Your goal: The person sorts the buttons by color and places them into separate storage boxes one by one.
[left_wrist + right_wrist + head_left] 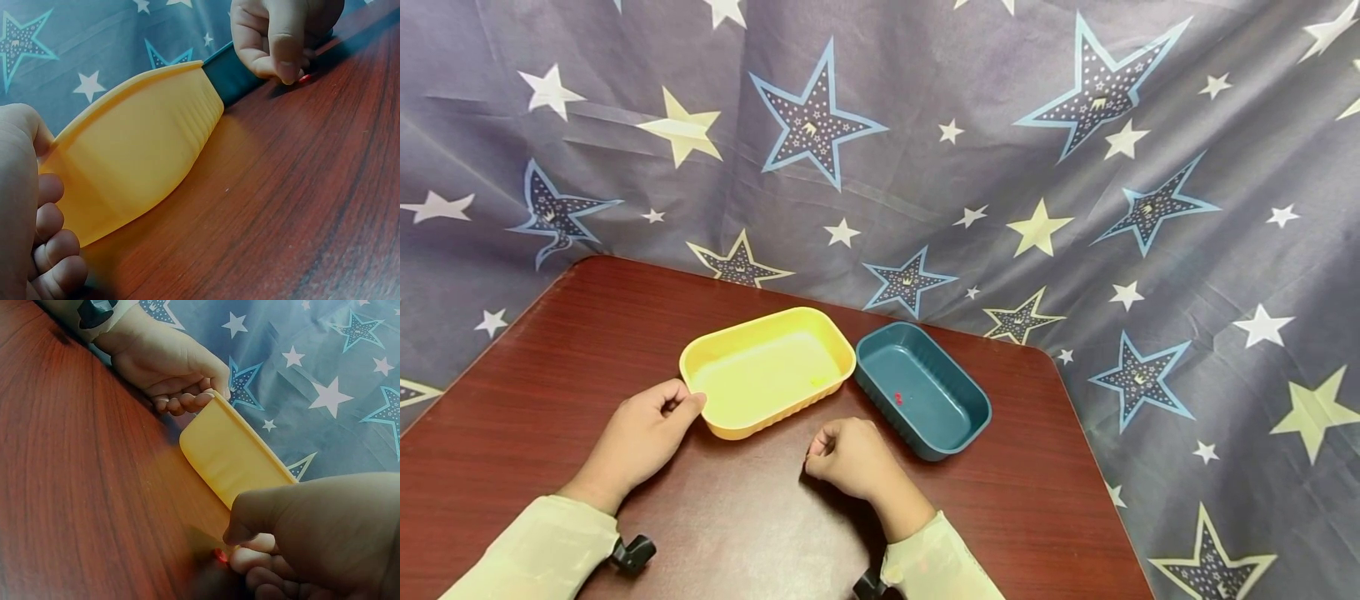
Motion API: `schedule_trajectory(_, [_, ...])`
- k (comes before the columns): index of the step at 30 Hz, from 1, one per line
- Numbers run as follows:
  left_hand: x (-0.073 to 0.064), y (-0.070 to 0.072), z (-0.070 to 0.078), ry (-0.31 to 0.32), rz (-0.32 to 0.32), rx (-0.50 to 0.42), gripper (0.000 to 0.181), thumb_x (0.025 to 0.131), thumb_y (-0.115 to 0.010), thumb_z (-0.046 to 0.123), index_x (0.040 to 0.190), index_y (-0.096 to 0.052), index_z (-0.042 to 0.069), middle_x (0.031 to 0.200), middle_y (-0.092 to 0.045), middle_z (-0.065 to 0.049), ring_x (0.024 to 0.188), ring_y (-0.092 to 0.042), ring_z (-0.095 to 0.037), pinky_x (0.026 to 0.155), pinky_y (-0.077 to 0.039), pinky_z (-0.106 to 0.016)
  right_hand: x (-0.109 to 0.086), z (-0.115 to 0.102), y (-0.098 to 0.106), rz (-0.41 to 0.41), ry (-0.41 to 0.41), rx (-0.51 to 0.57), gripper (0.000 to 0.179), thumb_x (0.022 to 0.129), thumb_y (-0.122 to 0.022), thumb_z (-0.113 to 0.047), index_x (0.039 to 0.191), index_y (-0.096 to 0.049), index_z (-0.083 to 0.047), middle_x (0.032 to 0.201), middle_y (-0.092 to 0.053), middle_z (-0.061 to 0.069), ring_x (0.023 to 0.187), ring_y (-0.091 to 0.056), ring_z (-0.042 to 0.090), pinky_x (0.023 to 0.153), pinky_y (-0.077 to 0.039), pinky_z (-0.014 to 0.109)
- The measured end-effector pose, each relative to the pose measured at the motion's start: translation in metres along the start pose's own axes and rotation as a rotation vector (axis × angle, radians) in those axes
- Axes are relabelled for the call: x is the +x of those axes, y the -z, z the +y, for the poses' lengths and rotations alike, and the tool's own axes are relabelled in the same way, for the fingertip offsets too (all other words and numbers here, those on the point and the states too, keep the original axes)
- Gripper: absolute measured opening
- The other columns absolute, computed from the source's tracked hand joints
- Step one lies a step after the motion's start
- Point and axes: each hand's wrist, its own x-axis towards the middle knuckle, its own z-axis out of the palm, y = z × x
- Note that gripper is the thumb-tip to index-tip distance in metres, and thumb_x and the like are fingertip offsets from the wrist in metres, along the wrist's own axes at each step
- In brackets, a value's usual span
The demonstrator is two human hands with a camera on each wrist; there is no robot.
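Observation:
My left hand (643, 429) grips the near left corner of a yellow plastic basin (752, 421), thumb over the rim and fingers curled beneath its outer wall. The right hand (853, 458) is low over the table, in front of the gap between the yellow basin and a dark teal basin (958, 417). Its thumb and fingers pinch a small red piece (220, 555), mostly hidden by the fingertips; what kind of piece, I cannot tell. Another small red bit (898, 399) lies inside the teal basin. Small bright yellow bits (817, 382) lie in the yellow basin.
Both basins stand side by side near the back of a reddish-brown wooden table (737, 517). A star-patterned curtain (925, 192) hangs right behind the table and along its right side. Black wrist devices (634, 553) are worn under both forearms.

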Motion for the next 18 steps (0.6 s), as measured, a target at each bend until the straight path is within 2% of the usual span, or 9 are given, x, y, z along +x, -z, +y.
schedule_trajectory(4, [-0.0002, 0.0003, 0.0007, -0.001, -0.002, 0.000, 0.032, 0.086, -0.048, 0.058, 0.071, -0.048, 0.029, 0.054, -0.039, 0.001, 0.050, -0.039, -0.014, 0.046, -0.030, -0.029, -0.0003, 0.0010, 0.0019, -0.009, -0.008, 0.039, 0.011, 0.064, -0.070, -0.022, 0.065, -0.060, -0.028, 0.055, -0.053, -0.020, 0.051, -0.049, -0.003, 0.052, -0.041, 0.018])
schedule_trajectory(11, [0.0001, 0.0000, 0.0009, -0.008, 0.004, -0.001, 0.033, 0.085, -0.048, 0.059, 0.071, -0.048, 0.029, 0.054, -0.040, 0.001, 0.050, -0.039, -0.014, 0.046, -0.030, -0.029, -0.0017, 0.0062, -0.0003, -0.032, 0.001, 0.179, 0.013, 0.071, -0.065, -0.012, 0.076, -0.062, -0.023, 0.058, -0.057, -0.013, 0.048, -0.054, -0.002, 0.052, -0.043, 0.021])
schedule_trajectory(18, [-0.0006, 0.0011, 0.0021, 0.003, -0.006, 0.003, 0.033, 0.086, -0.047, 0.059, 0.072, -0.048, 0.029, 0.055, -0.040, 0.000, 0.051, -0.039, -0.015, 0.047, -0.030, -0.029, -0.0025, 0.0063, 0.0004, -0.041, 0.016, 0.157, 0.011, 0.075, -0.064, -0.015, 0.074, -0.064, -0.026, 0.057, -0.057, -0.015, 0.049, -0.053, -0.003, 0.052, -0.043, 0.020])
